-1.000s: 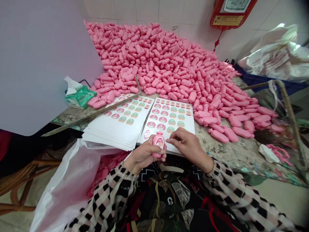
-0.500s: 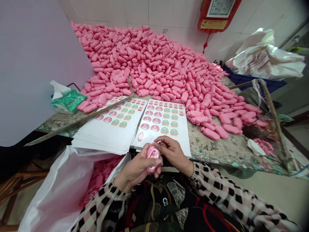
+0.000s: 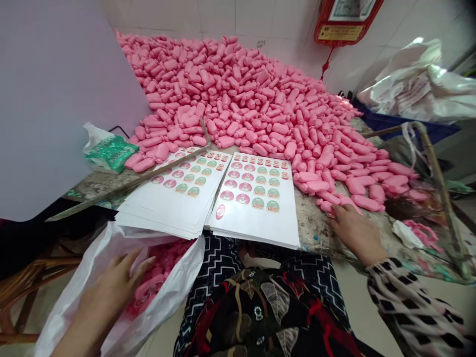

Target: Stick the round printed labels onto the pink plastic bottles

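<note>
The desk (image 3: 312, 237) bore a heap of pink bottles (image 3: 241, 99); the white bag (image 3: 87, 277) held more. Over its mouth the left hand (image 3: 115, 282) spread loosely, seemingly empty. The right hand (image 3: 356, 232) met one edge bottle (image 3: 326, 206), grip indeterminable: apparently a pick-up, calling for a firm pinch.

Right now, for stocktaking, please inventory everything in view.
Bottles: countless, pink, heaped on table
Table: one, mottled grey, centre
Label sheets: two stacks, white, front
Bar: one, brownish, across left stack
Packet: one, green and white, left
Panel: one, pale lilac, far left
Wall hanging: one, red, rear
Tray: one, blue, right
Sacking: uncounted, white, on tray
Frame: one, brown, right
Chair: one, brown, lower left
Open bag: one, white, lower left
Left hand: one, bare, over bag
Right hand: one, bare, at bottles
</note>
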`<state>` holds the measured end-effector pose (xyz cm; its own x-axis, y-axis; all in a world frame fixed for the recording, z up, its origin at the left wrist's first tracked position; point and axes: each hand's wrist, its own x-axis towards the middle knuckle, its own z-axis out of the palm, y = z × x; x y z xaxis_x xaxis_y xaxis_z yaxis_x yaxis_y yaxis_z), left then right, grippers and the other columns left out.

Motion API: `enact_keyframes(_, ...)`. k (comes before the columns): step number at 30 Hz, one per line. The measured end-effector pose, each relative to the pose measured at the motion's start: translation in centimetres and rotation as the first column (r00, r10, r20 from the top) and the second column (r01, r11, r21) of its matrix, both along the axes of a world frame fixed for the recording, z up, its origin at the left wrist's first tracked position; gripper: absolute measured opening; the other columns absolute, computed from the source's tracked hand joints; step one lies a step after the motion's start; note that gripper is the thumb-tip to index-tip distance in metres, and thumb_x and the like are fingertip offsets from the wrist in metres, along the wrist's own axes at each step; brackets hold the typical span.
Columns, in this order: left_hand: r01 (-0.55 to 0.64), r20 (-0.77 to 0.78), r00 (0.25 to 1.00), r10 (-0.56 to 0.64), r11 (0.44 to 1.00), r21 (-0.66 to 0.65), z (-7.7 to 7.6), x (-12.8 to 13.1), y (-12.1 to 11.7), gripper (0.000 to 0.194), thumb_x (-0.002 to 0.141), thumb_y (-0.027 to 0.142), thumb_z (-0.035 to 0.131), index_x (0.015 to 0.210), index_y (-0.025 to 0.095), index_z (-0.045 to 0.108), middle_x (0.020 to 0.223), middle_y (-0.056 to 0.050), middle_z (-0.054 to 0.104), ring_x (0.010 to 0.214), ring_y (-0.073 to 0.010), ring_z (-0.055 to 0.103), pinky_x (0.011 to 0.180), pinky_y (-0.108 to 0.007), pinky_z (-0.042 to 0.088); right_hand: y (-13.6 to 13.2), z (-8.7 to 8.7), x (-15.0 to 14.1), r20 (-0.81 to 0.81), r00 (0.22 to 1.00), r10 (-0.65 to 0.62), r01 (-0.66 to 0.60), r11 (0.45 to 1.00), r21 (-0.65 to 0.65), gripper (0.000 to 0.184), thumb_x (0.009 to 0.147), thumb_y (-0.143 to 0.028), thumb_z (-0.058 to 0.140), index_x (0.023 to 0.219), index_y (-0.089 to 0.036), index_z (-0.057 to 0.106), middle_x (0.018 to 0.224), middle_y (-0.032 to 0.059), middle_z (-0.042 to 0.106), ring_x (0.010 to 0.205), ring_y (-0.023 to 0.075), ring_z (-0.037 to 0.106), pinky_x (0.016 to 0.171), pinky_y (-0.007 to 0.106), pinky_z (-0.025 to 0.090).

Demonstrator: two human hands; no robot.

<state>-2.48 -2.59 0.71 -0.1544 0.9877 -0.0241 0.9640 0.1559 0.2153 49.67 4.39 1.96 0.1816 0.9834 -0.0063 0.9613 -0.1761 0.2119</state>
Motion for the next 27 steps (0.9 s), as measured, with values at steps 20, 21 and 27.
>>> enact_keyframes(20,0.141,0.882,-0.404,0.243,0.969,-0.203,1.3,20.6,3.9,0.026,0.077,0.032,0.064,0.098,0.018,0.062,0.097,-0.004,0.065,0.089,-0.0156,0.061,0.082,-0.031,0.048,-2.3,0.8,-18.5,-0.986,-0.165,-0.013,-0.323,0.946,0.041,0.031,0.079,-0.044,0.057,0.102,-0.023,0.061,0.083,0.0016,0.062,0.069,0.0134,0.055,0.062,0.027,0.046)
enact_keyframes(21,0.079,0.909,-0.353,0.22,0.975,-0.206,1.0,19.7,3.8,0.025,0.075,0.03,0.066,0.096,0.018,0.063,0.095,-0.003,0.065,0.087,-0.015,0.061,0.082,-0.031,0.048,-2.0,0.4,-18.4,-0.996,-0.089,0.027,-0.354,0.933,0.057,0.035,0.08,-0.045,0.055,0.107,-0.024,0.059,0.084,0.0013,0.061,0.068,0.013,0.054,0.061,0.027,0.046)
enact_keyframes(27,-0.117,0.914,0.402,0.053,0.993,-0.006,0.8,15.0,2.8,0.033,0.071,0.024,0.067,0.103,0.02,0.062,0.096,-0.001,0.066,0.09,-0.0171,0.06,0.088,-0.031,0.043,1.9,0.0,-18.1,-0.825,0.427,0.371,-0.431,0.885,0.176,0.029,0.09,-0.041,0.043,0.1,-0.027,0.065,0.091,0.0025,0.061,0.086,0.0167,0.054,0.077,0.03,0.04)
